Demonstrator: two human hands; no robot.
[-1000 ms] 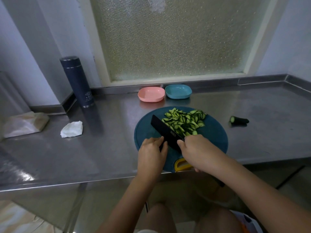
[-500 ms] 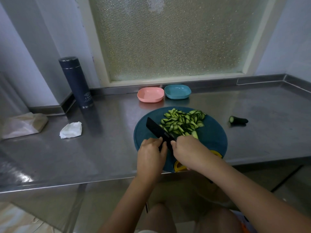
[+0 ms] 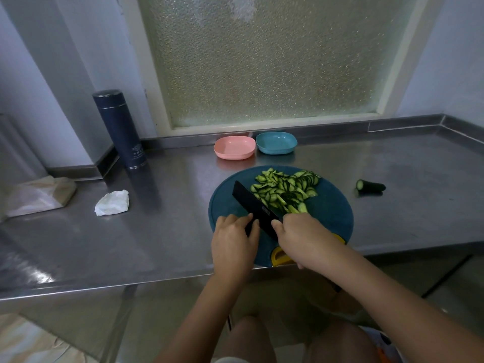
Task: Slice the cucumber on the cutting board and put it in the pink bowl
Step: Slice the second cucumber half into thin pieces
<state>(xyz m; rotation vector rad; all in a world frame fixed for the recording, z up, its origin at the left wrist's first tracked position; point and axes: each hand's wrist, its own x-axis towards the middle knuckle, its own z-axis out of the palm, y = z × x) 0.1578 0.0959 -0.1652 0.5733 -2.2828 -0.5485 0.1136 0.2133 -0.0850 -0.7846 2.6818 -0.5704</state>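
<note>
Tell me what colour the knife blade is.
Black. The knife has a matte black blade, clearest in the head view against the teal board.
</note>
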